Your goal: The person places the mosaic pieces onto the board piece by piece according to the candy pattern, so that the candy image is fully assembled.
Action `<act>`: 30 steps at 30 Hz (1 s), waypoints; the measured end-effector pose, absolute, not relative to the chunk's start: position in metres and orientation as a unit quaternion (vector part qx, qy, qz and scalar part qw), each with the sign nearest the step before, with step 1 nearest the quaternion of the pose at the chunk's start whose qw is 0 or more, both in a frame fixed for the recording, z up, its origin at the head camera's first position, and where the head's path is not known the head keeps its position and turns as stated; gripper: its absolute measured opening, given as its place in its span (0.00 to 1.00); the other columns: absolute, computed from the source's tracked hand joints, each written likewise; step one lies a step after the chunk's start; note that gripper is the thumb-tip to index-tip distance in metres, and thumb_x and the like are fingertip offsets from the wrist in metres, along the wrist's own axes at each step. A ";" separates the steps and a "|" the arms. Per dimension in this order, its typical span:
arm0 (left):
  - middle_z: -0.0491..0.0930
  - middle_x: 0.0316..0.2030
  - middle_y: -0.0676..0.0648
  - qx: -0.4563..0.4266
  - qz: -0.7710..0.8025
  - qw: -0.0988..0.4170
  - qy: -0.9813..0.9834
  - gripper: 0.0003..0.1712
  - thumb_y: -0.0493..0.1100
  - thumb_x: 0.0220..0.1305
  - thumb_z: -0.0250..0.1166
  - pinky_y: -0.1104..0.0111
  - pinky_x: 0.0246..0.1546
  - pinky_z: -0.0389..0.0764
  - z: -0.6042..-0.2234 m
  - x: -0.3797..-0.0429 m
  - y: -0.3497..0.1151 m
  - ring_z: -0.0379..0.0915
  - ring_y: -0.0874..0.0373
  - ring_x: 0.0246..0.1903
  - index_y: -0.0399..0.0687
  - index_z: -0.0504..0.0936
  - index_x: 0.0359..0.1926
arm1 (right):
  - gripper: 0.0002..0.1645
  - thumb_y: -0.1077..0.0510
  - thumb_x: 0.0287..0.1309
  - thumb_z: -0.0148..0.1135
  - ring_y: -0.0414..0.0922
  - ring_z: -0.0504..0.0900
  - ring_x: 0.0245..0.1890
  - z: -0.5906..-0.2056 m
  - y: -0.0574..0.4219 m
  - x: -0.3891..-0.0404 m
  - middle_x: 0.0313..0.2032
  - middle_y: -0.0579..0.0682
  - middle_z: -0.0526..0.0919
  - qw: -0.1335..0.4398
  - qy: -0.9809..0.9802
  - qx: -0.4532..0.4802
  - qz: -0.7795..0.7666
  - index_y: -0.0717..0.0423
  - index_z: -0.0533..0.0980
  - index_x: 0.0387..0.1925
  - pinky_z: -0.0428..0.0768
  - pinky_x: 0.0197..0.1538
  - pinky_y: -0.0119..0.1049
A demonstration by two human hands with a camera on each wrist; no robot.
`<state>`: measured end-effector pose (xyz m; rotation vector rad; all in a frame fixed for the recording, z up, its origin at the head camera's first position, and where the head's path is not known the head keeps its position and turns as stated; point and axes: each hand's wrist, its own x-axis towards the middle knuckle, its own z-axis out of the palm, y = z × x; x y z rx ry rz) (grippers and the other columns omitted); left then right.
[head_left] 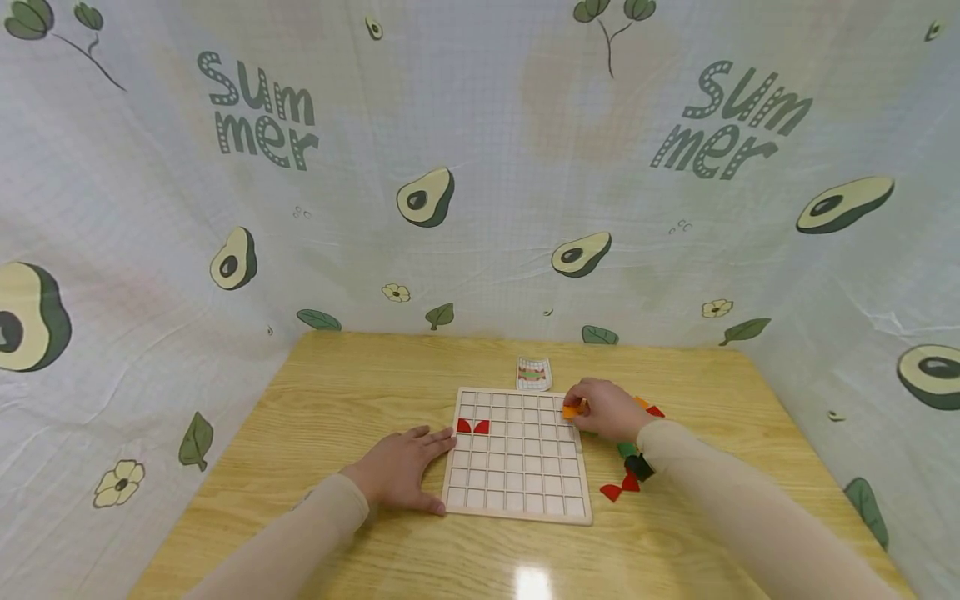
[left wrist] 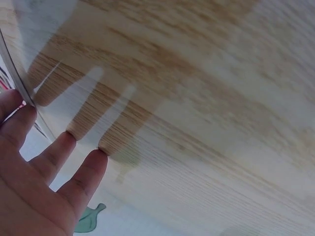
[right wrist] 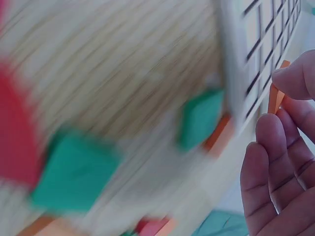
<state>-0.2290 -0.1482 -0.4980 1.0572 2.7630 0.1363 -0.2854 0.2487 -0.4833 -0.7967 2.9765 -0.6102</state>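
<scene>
A pale wooden grid board (head_left: 522,482) lies on the table, with two red quarter-round pieces (head_left: 464,426) in its left squares, second row from the top. My left hand (head_left: 401,468) rests beside the board with spread fingers, fingertips at its left edge; the left wrist view (left wrist: 39,191) shows the fingers fairly straight. Over the board's upper right corner, my right hand (head_left: 609,411) pinches a small orange piece (right wrist: 275,96) between thumb and fingers. The orange piece's full shape is partly hidden by the fingers.
Loose pieces lie right of the board: red (head_left: 611,492), black (head_left: 639,467), green (head_left: 626,450) and orange (head_left: 642,402), some partly behind the right arm. A small pattern card (head_left: 533,374) lies behind the board. Patterned cloth (head_left: 495,208) hangs around the wooden table (head_left: 390,367).
</scene>
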 end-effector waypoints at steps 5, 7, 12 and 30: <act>0.59 0.74 0.54 0.351 0.048 0.094 0.931 0.60 0.80 0.48 0.63 0.42 0.59 0.69 -0.497 -0.229 -0.148 0.57 0.40 0.70 0.56 0.62 0.76 | 0.11 0.57 0.54 0.73 0.38 0.73 0.29 -0.482 0.215 -0.292 0.36 0.41 0.79 0.013 0.941 -0.269 -0.203 0.49 0.83 0.41 0.76 0.36 0.35; 0.58 0.74 0.54 0.349 0.049 0.095 0.931 0.60 0.80 0.48 0.63 0.42 0.59 0.68 -0.497 -0.229 -0.148 0.57 0.40 0.70 0.56 0.63 0.76 | 0.11 0.58 0.54 0.73 0.38 0.74 0.30 -0.482 0.200 -0.293 0.37 0.41 0.80 0.018 0.938 -0.282 -0.203 0.49 0.83 0.41 0.77 0.37 0.35; 0.58 0.75 0.54 0.348 0.051 0.099 0.931 0.60 0.80 0.48 0.63 0.42 0.60 0.68 -0.497 -0.229 -0.148 0.56 0.40 0.70 0.56 0.62 0.76 | 0.10 0.58 0.54 0.71 0.38 0.74 0.29 -0.485 0.169 -0.296 0.37 0.41 0.81 0.037 0.929 -0.309 -0.202 0.49 0.84 0.40 0.77 0.38 0.36; 0.56 0.75 0.55 0.354 0.046 0.088 0.930 0.61 0.82 0.48 0.60 0.44 0.64 0.62 -0.504 -0.232 -0.149 0.56 0.42 0.71 0.58 0.61 0.77 | 0.12 0.56 0.54 0.72 0.37 0.76 0.33 -0.496 0.138 -0.292 0.38 0.41 0.80 0.036 0.930 -0.319 -0.181 0.47 0.84 0.42 0.78 0.40 0.37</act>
